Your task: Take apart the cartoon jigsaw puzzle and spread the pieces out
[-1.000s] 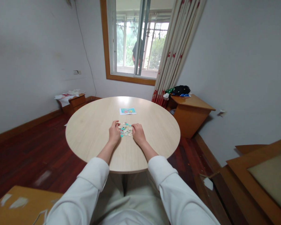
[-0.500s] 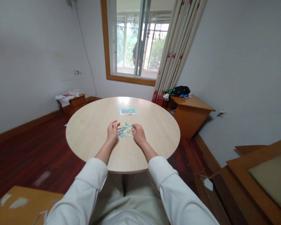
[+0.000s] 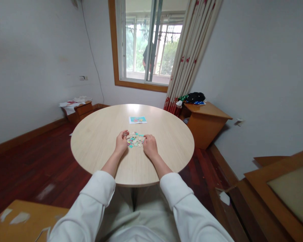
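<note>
A loose pile of small jigsaw puzzle pieces (image 3: 134,141), some turquoise and some showing their pale backs, lies on the round table (image 3: 96,134). My left hand (image 3: 121,142) rests against the pile's left side, its fingers curved and apart from the thumb. On the right side, my right hand (image 3: 149,144) touches the edge of the pile with bent fingers; the undersides of its fingertips are hidden. Neither hand visibly lifts a piece. Beyond the pile lies a printed picture sheet (image 3: 137,120) with a turquoise background and pink and yellow figures.
A wooden cabinet (image 3: 207,122) with dark cloths (image 3: 195,97) stands at the table's right. Papers (image 3: 75,102) lie on a low wooden stand at left. A yellowish wooden surface (image 3: 27,222) is at lower left. Behind the window (image 3: 151,43) stands a person (image 3: 145,57).
My right hand has shifted slightly, its fingers drawn in a little more. My left hand has moved marginally to the right. The puzzle pieces beside the hands have been nudged slightly.
</note>
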Motion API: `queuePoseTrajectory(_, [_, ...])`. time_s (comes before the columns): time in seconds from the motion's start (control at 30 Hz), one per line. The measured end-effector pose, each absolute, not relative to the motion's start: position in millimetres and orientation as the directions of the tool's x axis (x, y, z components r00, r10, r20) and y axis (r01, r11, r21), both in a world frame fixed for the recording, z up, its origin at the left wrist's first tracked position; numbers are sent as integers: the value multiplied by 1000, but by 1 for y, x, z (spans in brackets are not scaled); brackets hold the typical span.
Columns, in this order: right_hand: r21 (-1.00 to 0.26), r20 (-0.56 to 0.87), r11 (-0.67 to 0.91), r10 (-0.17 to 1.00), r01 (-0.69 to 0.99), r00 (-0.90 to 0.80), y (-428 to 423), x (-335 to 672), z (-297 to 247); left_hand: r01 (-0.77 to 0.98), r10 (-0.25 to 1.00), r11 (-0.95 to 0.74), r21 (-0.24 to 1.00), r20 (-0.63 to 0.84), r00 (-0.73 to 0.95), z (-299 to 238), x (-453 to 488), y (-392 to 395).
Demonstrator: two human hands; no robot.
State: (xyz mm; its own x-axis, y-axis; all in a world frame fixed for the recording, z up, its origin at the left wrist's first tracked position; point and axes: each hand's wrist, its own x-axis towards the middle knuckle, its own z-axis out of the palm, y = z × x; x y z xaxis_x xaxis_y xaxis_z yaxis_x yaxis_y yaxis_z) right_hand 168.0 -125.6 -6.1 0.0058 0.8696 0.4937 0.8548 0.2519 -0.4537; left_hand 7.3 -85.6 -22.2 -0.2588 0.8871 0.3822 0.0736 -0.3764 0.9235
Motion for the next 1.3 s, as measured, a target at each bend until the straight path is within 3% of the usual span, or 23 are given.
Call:
queuePoseTrajectory(0.4, [-311, 179, 215, 970, 926, -165, -137, 149, -2, 160, 881, -379, 911, 408, -240, -28, 6, -79])
queuePoseTrajectory(0.6, [-277, 240, 266, 950, 923, -202, -125, 143, -3, 249, 863, -373, 894, 433, -261, -27, 3, -86])
queuePoseTrajectory(0.8, [-248, 313, 266, 932, 931, -183, -121, 140, -2, 602, 819, -275, 750, 510, -262, -27, 1, -91])
queuePoseTrajectory(1.07, [-196, 339, 219, 930, 956, -143, -114, 135, -1, 791, 910, -245, 561, 414, -12, -26, 9, -99])
queuePoseTrajectory(1.3, [-182, 342, 243, 924, 953, -170, -113, 137, -4, 864, 900, -314, 394, 414, 138, -23, 10, -104])
